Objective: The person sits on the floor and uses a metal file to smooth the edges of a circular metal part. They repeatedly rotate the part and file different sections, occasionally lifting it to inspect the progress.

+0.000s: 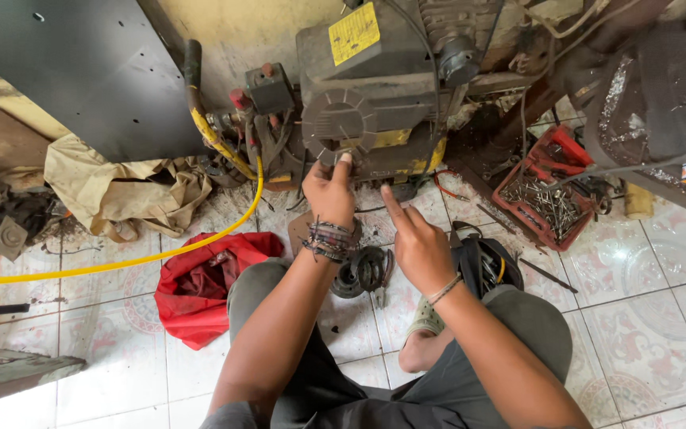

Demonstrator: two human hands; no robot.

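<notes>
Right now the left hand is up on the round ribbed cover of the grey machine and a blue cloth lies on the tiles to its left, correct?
Not quite: the cloth is red, not blue. The head view shows the left hand at the round ribbed cover of the grey machine, as you said.

Patterned tiled floor (pixel 645 318) carries a red cloth (pixel 200 290), yellow hose (pixel 105 266), red tray of screws (pixel 549 199); beige rag (pixel 121 191).

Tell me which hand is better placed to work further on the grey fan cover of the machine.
Probably the left hand: its fingertips already touch the lower edge of the grey fan cover. The right hand is lower, pointing up with one finger, apart from it.
</notes>
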